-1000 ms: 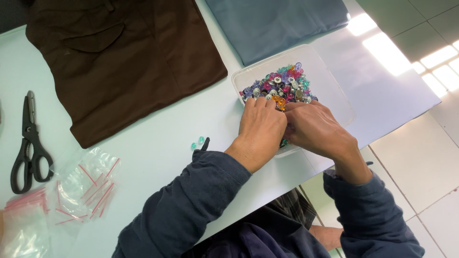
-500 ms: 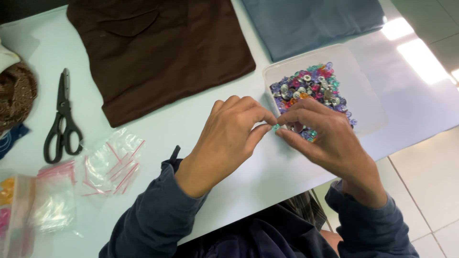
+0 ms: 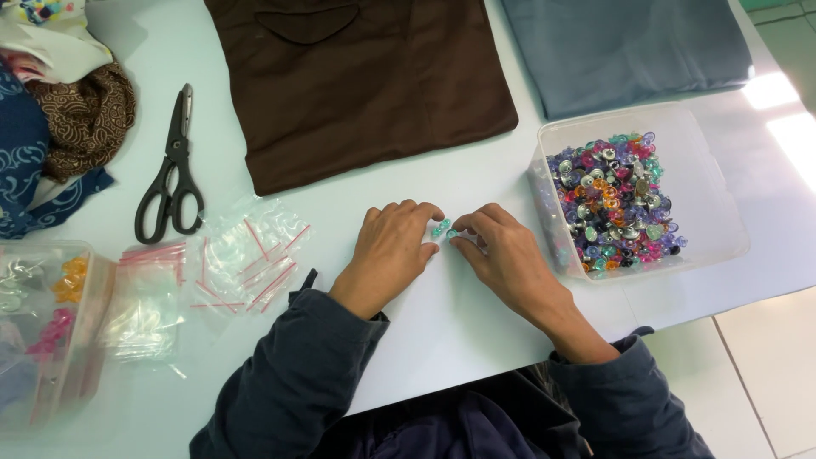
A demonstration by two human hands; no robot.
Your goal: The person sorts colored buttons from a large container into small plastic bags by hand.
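Note:
My left hand [image 3: 389,248] and my right hand [image 3: 503,255] rest on the white table [image 3: 459,323], fingertips meeting around a few small teal beads [image 3: 443,229]. Both hands pinch at these beads, which lie on or just above the table surface. To the right stands a clear plastic tub [image 3: 714,195] filled with several mixed coloured beads and metal pieces [image 3: 614,200]. The tub is apart from my right hand, a short way to its right.
Small zip bags with red strips [image 3: 242,259] lie left of my left hand. Black scissors [image 3: 172,170] lie further left. A brown cloth [image 3: 365,81] and a grey-blue cloth [image 3: 620,47] lie at the back. A clear box with beads [image 3: 47,314] and patterned fabrics [image 3: 59,127] sit at the left.
My hands came out of the bead tub and moved left onto the bare table, bringing a few teal beads with them. The view shifted left as well.

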